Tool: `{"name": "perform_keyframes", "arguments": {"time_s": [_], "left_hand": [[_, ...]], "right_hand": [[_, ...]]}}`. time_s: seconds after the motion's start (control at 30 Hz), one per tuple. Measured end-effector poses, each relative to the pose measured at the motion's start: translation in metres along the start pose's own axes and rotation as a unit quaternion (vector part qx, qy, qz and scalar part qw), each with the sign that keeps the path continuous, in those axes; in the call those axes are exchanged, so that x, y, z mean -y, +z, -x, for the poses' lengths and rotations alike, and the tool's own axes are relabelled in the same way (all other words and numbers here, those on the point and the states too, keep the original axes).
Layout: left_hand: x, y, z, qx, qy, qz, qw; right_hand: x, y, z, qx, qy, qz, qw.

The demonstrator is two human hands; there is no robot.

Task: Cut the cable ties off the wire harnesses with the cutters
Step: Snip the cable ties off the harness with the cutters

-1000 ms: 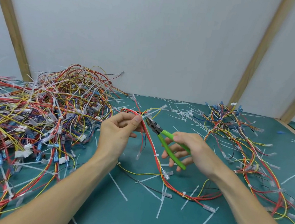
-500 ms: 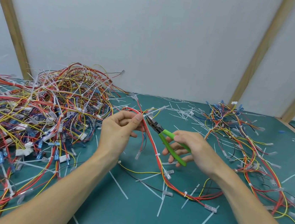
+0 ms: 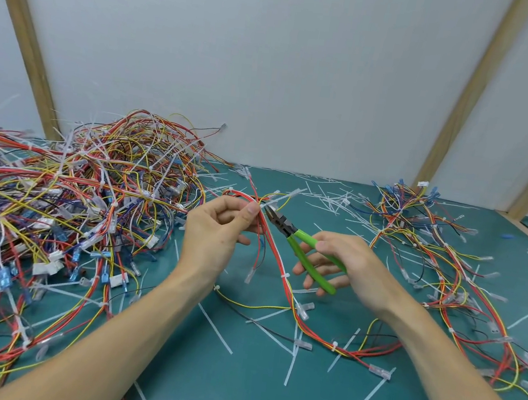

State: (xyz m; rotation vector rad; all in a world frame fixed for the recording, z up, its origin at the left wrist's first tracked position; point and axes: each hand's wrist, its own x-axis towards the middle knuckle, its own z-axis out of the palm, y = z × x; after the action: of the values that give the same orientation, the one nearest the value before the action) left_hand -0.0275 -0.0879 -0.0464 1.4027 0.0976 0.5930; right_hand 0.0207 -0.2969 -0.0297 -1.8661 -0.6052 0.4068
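Nearest, below both sets of fingers: cut ties (image 3: 215, 328) strewn over the teal desk (image 3: 232, 395), white strips lying flat at all angles. Among them, one harness (image 3: 290, 302) of red, orange and yellow wires looping up from the desk toward the fingers, with white ties and clear connectors spaced along it.

Left hand (image 3: 215, 230): fingers curled, thumb pressed against the forefinger, pinching the top of the harness and holding it raised off the desk. A loose red wire with a clear connector hanging just below those fingers.

Right hand (image 3: 344, 266): fingers wrapped round the green handles of the cutters (image 3: 303, 248), thumb on the upper handle, the other fingers spread under the lower one. Handles apart. Dark cutter nose angled up and left, tip just beside the left thumb, right at the point where a white tie (image 3: 281, 197) crosses the held wires. Contact between blades and tie too fine to tell.

Left of the left fingers: a big heap (image 3: 72, 203) of tangled harnesses, red, yellow, blue and white, with many ties and blue and white connectors poking out.

Right of the right fingers: a smaller, flatter pile (image 3: 432, 253) of harnesses spread along the desk.

Beyond the fingers: more cut ties scattered thickly near the desk's back edge. Behind that, a pale wall (image 3: 272, 68) with slanted wooden battens (image 3: 26, 37).
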Motion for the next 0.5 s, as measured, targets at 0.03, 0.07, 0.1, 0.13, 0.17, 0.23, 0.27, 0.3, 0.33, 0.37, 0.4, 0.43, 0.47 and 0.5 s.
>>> {"name": "perform_keyframes", "arguments": {"time_s": [0.03,0.07,0.1,0.13,0.17,0.23,0.27,0.3,0.33,0.37,0.4,0.43,0.47,0.5], "left_hand": [[0.0,0.0004,0.0005,0.004,0.003,-0.004,1.0],[0.0002,0.0008,0.0011,0.009,0.007,-0.007,1.0],[0.0004,0.0012,0.0017,0.014,0.009,-0.012,1.0],[0.0006,0.0016,0.0024,0.018,0.011,-0.017,1.0],[0.0007,0.0018,0.0028,0.02,0.011,-0.02,1.0],[0.001,0.0022,0.0032,0.02,0.01,-0.023,0.999],[0.001,0.0024,0.0032,0.019,0.01,-0.025,0.999],[0.0009,0.0025,0.0032,0.019,0.01,-0.027,0.999],[0.0009,0.0027,0.0032,0.019,0.009,-0.028,0.999],[0.0008,0.0026,0.0031,0.018,0.009,-0.028,0.999],[0.0009,0.0026,0.0031,0.018,0.008,-0.028,0.999],[0.0011,0.0025,0.0031,0.018,0.008,-0.029,0.999],[0.0014,0.0024,0.0031,0.018,0.008,-0.031,0.999],[0.0018,0.0023,0.0031,0.017,0.008,-0.032,0.999]], "right_hand": [[0.0001,0.0,0.0001,0.0,0.0,-0.001,1.0],[0.0002,0.0001,0.0003,0.0,-0.001,-0.003,1.0],[0.0004,0.0001,0.0005,0.0,0.0,-0.004,1.0],[0.0005,0.0001,0.0007,0.001,0.0,-0.005,1.0],[0.0008,0.0003,0.0008,0.001,-0.001,-0.007,1.0],[0.0013,0.0012,0.0011,0.002,-0.003,-0.009,1.0],[0.0014,0.0018,0.0011,0.0,-0.004,-0.008,1.0],[0.0013,0.0024,0.0011,-0.004,-0.007,-0.003,1.0],[0.001,0.0029,0.0013,-0.01,-0.01,0.005,1.0],[0.0008,0.0036,0.0015,-0.015,-0.016,0.017,1.0],[0.0007,0.0041,0.0018,-0.021,-0.021,0.029,0.999],[0.0009,0.0049,0.0024,-0.026,-0.027,0.04,0.998],[0.0012,0.0059,0.003,-0.031,-0.036,0.055,0.997],[0.0014,0.0069,0.0038,-0.038,-0.048,0.076,0.995]]}}
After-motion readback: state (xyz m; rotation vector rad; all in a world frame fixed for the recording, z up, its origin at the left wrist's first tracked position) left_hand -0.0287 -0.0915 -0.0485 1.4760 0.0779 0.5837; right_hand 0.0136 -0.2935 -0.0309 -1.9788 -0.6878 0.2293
